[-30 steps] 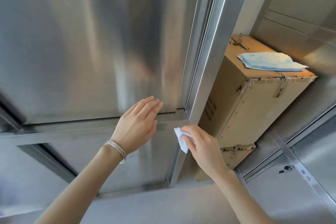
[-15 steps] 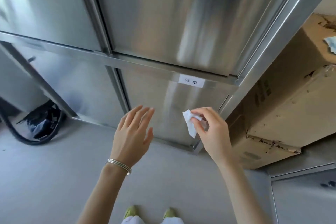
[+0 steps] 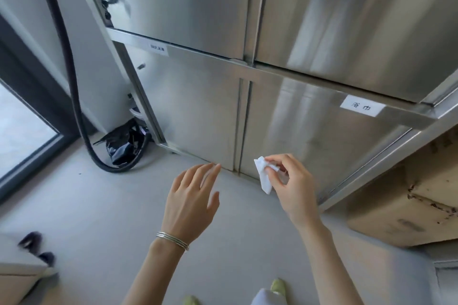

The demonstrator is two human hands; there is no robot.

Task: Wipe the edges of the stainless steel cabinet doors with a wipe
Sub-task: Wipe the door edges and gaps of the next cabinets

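Steel first: the cabinet doors [image 3: 309, 131] stand rigid and slick, their edges narrow strips where the lower panels meet. The left hand [image 3: 190, 203] hovers with its grip open, fingers straight, holding nothing. The right hand [image 3: 295, 188] has its grip closed on the wipe [image 3: 264, 178] — small, white, limp, surely almost weightless — pinched at its upper end, dangling before the lower door. Bunched under the fingertips, it would likely press better along an edge.

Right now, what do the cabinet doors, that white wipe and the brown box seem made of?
Cabinet doors: brushed stainless steel, judging by streaky grey reflections. Wipe, pinched in the right hand: soft white paper or nonwoven cloth; its crumples leave that open. Box: matte brown cardboard, with torn edges.
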